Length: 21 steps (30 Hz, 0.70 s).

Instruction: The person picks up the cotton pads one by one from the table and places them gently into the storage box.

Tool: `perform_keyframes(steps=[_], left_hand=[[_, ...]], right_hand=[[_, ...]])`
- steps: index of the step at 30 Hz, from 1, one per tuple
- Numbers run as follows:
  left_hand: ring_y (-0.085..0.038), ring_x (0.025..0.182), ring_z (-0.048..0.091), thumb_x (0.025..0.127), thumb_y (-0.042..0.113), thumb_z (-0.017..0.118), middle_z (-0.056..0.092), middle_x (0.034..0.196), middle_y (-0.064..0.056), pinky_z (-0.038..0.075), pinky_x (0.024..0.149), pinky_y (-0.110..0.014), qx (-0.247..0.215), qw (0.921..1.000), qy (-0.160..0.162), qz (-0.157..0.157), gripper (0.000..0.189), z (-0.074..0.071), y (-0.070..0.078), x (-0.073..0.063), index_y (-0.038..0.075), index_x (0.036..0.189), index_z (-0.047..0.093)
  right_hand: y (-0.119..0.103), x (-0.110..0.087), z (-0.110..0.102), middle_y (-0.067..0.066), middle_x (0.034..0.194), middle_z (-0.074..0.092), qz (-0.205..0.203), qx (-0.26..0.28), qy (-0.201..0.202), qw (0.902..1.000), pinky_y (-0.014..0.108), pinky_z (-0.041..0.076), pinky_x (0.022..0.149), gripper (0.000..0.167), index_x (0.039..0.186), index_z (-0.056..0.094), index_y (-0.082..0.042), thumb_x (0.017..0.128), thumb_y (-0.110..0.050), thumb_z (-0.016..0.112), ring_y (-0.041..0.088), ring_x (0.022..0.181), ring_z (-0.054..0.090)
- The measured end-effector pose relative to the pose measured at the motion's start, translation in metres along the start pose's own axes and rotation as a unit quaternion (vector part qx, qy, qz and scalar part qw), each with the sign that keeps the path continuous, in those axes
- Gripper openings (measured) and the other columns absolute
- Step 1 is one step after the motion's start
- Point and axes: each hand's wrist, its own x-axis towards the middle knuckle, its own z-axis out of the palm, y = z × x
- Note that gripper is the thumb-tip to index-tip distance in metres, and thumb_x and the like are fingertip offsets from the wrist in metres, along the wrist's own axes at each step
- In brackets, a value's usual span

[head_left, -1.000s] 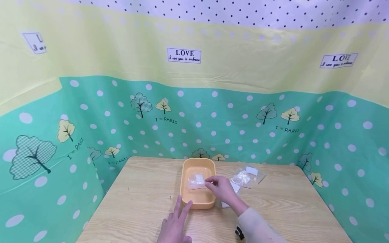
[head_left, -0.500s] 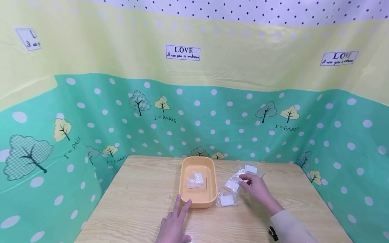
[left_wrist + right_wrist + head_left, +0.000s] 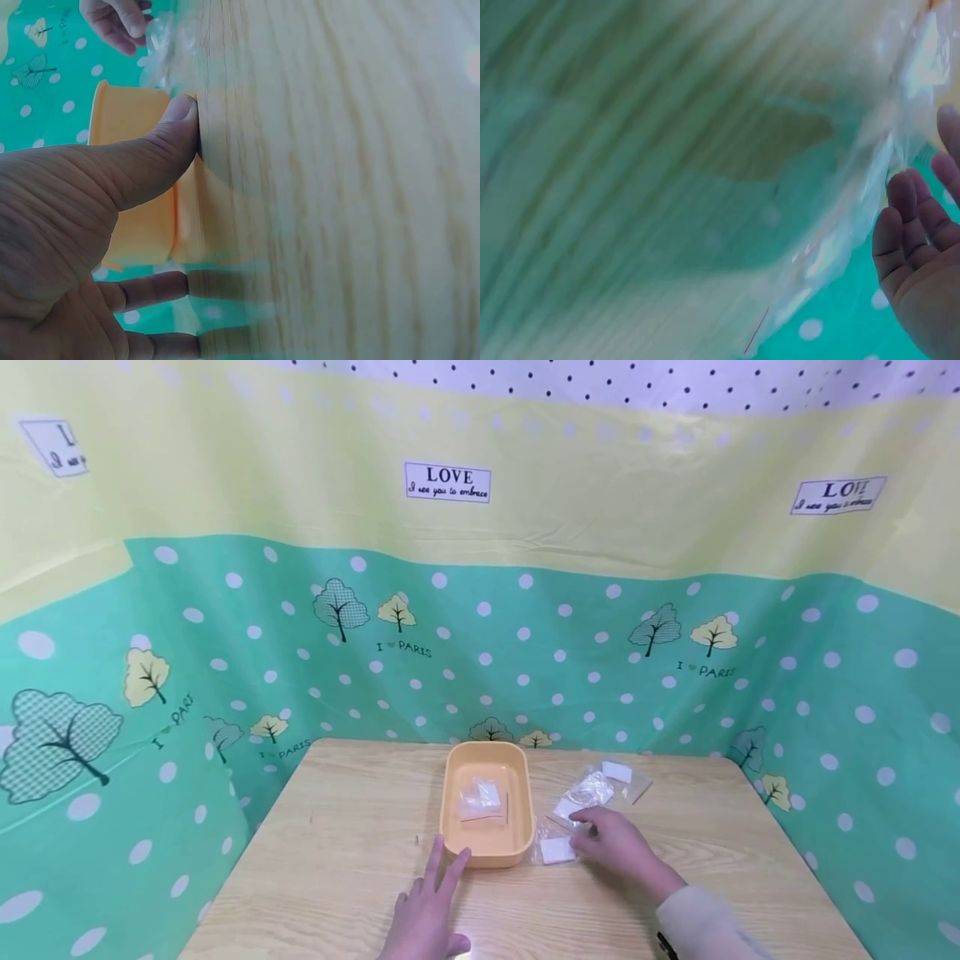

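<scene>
An orange plastic tray (image 3: 487, 862) stands on the wooden table with a small clear plastic bag (image 3: 480, 799) holding something white inside it. My left hand (image 3: 424, 910) has its fingers spread, with the fingertips at the tray's near left corner. To the right of the tray, my right hand (image 3: 618, 852) hovers over a clear bag with a white card (image 3: 557, 850), its fingertips right at the bag's edge. In the right wrist view the fingers (image 3: 889, 244) are loosely bent, with nothing visible between them. Several more clear bags (image 3: 592, 789) with white pieces lie just beyond.
The wooden table (image 3: 330, 860) reaches back to a green and yellow patterned curtain (image 3: 495, 635), which also hangs along both sides. One bag with a white label (image 3: 617, 771) lies farthest back. A tiny dark speck (image 3: 417, 840) is left of the tray.
My right hand has left the bag in the tray, gone right to the group of bags, then come down toward the nearest one. The left hand has stayed at the tray's corner.
</scene>
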Motion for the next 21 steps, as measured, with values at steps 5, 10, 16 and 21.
perform_keyframes(steps=[5,10,16,21], left_hand=[[-0.053,0.123,0.062,0.064,0.030,0.099,0.002,0.181,-0.020,0.043,0.102,-0.089,-0.003,1.0000,-0.004,0.002,0.128,0.000,0.002,0.000,0.031,0.170,0.027],[-0.052,0.123,0.063,0.064,0.030,0.099,0.004,0.180,-0.021,0.045,0.100,-0.088,0.004,1.0000,-0.002,0.007,0.128,0.000,0.003,0.000,0.030,0.170,0.026],[-0.053,0.124,0.063,0.065,0.032,0.098,0.004,0.180,-0.023,0.045,0.099,-0.089,0.006,0.9999,-0.001,0.011,0.128,-0.004,0.004,0.000,0.028,0.170,0.026],[-0.055,0.127,0.061,0.065,0.034,0.098,0.004,0.180,-0.022,0.044,0.100,-0.089,0.003,1.0000,-0.005,0.004,0.128,-0.004,0.003,0.001,0.029,0.170,0.025]], right_hand=[[-0.003,-0.003,0.014,0.007,0.114,0.079,-0.082,-0.078,-0.010,0.9936,0.049,0.062,0.096,0.042,0.122,0.078,-0.013,0.085,-0.029,0.089,0.024,0.102,0.071],[-0.002,-0.002,0.023,0.001,0.101,0.080,-0.098,-0.126,0.008,0.9871,0.045,0.063,0.093,0.026,0.106,0.082,-0.015,0.084,-0.027,0.089,0.021,0.096,0.071],[-0.012,-0.001,0.026,-0.007,0.078,0.072,-0.107,-0.158,0.044,0.9806,0.031,0.058,0.071,0.010,0.084,0.083,-0.018,0.080,-0.023,0.091,0.011,0.075,0.060],[-0.016,0.003,0.030,-0.008,0.075,0.073,-0.101,-0.181,0.038,0.9776,0.029,0.055,0.068,0.010,0.080,0.083,-0.020,0.079,-0.024,0.092,0.011,0.072,0.059]])
